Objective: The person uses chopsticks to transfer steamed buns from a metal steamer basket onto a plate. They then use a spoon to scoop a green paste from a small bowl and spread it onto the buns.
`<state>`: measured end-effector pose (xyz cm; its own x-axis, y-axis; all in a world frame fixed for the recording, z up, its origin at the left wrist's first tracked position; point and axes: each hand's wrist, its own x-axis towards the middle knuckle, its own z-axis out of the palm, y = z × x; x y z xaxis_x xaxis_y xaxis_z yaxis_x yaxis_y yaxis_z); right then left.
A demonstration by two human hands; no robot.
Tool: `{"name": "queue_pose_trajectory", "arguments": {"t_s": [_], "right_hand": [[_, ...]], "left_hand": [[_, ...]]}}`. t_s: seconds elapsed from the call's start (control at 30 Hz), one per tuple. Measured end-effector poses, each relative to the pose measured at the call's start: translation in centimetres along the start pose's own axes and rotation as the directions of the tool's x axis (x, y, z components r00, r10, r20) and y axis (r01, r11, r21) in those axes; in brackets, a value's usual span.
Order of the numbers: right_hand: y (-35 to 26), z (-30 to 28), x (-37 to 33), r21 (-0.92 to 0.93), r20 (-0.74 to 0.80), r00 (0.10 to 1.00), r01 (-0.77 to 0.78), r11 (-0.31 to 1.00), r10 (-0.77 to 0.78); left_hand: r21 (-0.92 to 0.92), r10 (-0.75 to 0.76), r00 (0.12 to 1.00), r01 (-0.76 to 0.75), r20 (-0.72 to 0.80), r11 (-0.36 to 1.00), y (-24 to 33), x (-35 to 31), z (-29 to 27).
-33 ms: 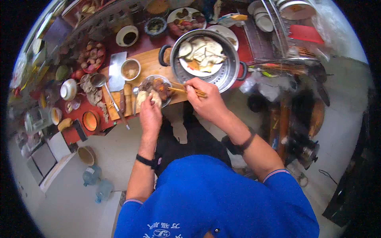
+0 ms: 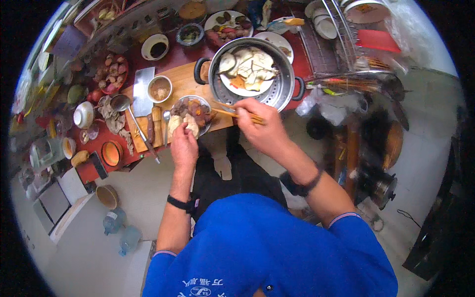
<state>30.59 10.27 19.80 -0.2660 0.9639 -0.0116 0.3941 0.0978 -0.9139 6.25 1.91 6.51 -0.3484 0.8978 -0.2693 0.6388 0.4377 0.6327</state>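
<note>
My left hand (image 2: 185,145) is closed on a pale, doughy-looking bun (image 2: 192,128), split or in two pieces, held over the near rim of a bowl of dark brown meat chunks (image 2: 198,109). In my right hand (image 2: 262,123) is a pair of wooden chopsticks (image 2: 228,113), spread at the tips, which reach to the right edge of that bowl. Whether anything is between the tips I cannot tell. Behind my right hand stands a two-handled steamer pot (image 2: 283,91) holding a plate of pale, dark-edged slices (image 2: 252,67).
On the wooden board (image 2: 185,74) lie a cleaver (image 2: 144,91), a small cup of brownish contents (image 2: 160,89), a spoon (image 2: 166,123) and a knife handle (image 2: 151,128). A ladle (image 2: 133,114) rests across its left edge. A dish rack (image 2: 341,39) stands at the back right.
My right hand and the chopsticks have drawn slightly right, away from the meat, and the tips have spread. My left hand still holds the bun. The whole view has shifted a little.
</note>
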Motion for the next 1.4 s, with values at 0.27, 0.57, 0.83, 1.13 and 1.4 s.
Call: {"name": "queue_pose_trajectory", "arguments": {"t_s": [0.27,0.57,0.83,1.13,1.4], "right_hand": [[1.5,-14.1,0.1,0.067,-0.410,0.898,-0.144,0.987,0.158],[8.1,-14.7,2.0,-0.275,-0.303,0.950,-0.010,0.962,-0.076],[10.6,-15.2,2.8,-0.366,-0.158,0.981,0.047,0.929,-0.112],[13.1,-14.7,4.2,-0.315,-0.181,0.982,0.000,0.949,-0.060],[13.4,-15.3,4.1,-0.349,-0.154,0.988,-0.028,0.937,-0.028]], "left_hand": [[-0.042,0.059,0.998,-0.060,-0.020,0.997,2.1,-0.3,-1.1],[-0.044,-0.026,0.998,0.028,0.051,0.999,2.3,-2.6,-0.2],[-0.041,0.010,0.995,-0.006,0.101,0.999,2.4,-3.2,0.0],[-0.017,0.000,0.987,0.003,0.158,1.000,4.3,-3.8,1.3],[-0.015,0.015,0.986,-0.012,0.165,1.000,4.8,-3.4,1.7]]}}
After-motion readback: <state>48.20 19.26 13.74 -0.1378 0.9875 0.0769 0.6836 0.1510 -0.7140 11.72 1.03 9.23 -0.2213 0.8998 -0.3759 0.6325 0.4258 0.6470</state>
